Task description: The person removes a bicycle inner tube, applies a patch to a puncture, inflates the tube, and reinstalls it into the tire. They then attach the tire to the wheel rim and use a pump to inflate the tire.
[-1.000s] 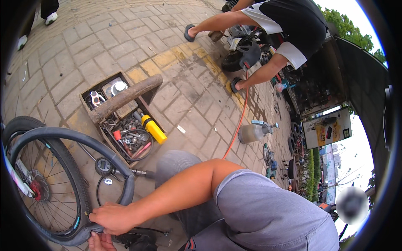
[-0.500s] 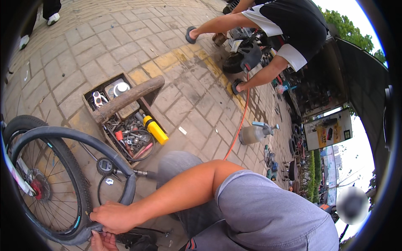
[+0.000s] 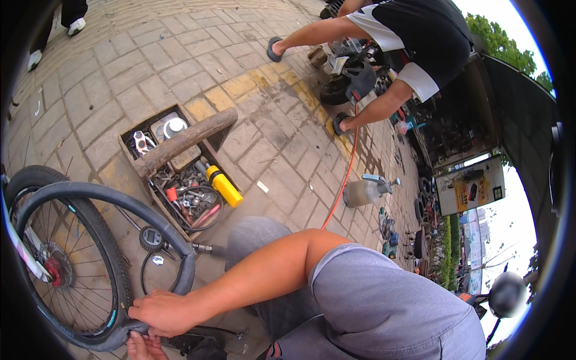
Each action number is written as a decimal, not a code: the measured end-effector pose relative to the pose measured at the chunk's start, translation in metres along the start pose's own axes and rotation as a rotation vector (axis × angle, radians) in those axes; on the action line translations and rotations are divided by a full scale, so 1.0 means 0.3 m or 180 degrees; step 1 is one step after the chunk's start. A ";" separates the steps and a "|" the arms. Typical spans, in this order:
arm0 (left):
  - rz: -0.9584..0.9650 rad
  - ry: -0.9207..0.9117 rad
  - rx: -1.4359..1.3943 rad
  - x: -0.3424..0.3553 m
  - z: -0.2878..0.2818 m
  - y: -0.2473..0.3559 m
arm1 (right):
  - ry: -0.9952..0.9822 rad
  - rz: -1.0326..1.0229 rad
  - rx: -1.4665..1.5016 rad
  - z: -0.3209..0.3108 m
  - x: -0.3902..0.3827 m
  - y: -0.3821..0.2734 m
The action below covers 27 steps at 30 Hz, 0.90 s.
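A partly inflated black inner tube (image 3: 96,191) loops over the bicycle wheel (image 3: 113,255) at the left, hanging outside its tyre. My right hand (image 3: 165,312) reaches across from the right, its fingers closed on the tube near the wheel's lower edge. Just below it, my left hand (image 3: 146,347) is partly cut off by the bottom edge. Its thumb and fingers pinch the same stretch of tube. What lies between the fingertips is too small to make out. A tyre inflator gauge (image 3: 151,238) with a hose rests on the paving beside the tube.
A wooden toolbox (image 3: 157,204) with a thick log handle holds tools, small parts and a yellow bottle (image 3: 224,186). A red hose (image 3: 337,207) runs past a sprayer bottle (image 3: 367,191). Another person (image 3: 414,36) bends over a motorcycle (image 3: 360,75). Someone's shoes (image 3: 76,26) show at upper left.
My left hand has shifted very slightly up and left along the tube. My right hand keeps nearly the same place and grip.
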State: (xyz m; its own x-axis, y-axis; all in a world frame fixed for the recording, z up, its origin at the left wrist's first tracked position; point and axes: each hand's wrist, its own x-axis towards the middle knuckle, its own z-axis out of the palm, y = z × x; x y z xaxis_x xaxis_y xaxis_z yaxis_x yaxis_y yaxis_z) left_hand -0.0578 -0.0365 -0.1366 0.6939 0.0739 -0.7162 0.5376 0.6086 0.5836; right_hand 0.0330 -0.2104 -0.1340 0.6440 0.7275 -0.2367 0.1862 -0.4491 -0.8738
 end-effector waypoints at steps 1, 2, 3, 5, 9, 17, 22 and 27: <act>-0.0010 -0.0065 -0.0042 0.004 -0.008 -0.001 | 0.0019 -0.0036 0.0005 0.001 0.000 0.000; -0.0019 -0.0129 -0.0086 0.011 -0.024 -0.005 | 0.0032 -0.0044 0.0000 0.003 0.000 0.000; -0.0029 -0.0193 -0.0130 0.015 -0.032 -0.006 | 0.0044 -0.0051 -0.0005 0.006 0.000 0.002; -0.0097 -0.0097 -0.0173 0.010 -0.014 0.000 | 0.0028 -0.0026 -0.0008 0.006 0.000 0.005; -0.0295 0.0111 -0.0139 -0.018 0.067 0.024 | 0.0039 0.0022 -0.0056 0.009 0.000 0.017; -0.0250 -0.0074 -0.0100 -0.008 0.018 0.005 | 0.0004 -0.0057 -0.0133 0.010 -0.012 0.003; 0.0013 -0.0204 -0.0036 -0.012 0.005 0.015 | -0.0048 -0.0082 0.0067 -0.014 -0.003 -0.013; 0.0314 -0.0199 0.0034 0.000 -0.025 0.005 | 0.0066 -0.0213 0.0039 -0.009 -0.010 -0.028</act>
State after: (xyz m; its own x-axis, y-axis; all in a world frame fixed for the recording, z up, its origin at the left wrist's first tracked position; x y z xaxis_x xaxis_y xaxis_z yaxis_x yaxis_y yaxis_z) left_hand -0.0604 -0.0296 -0.1386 0.7721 0.0834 -0.6300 0.4700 0.5924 0.6544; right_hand 0.0315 -0.2102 -0.1247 0.6456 0.7447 -0.1690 0.2203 -0.3935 -0.8925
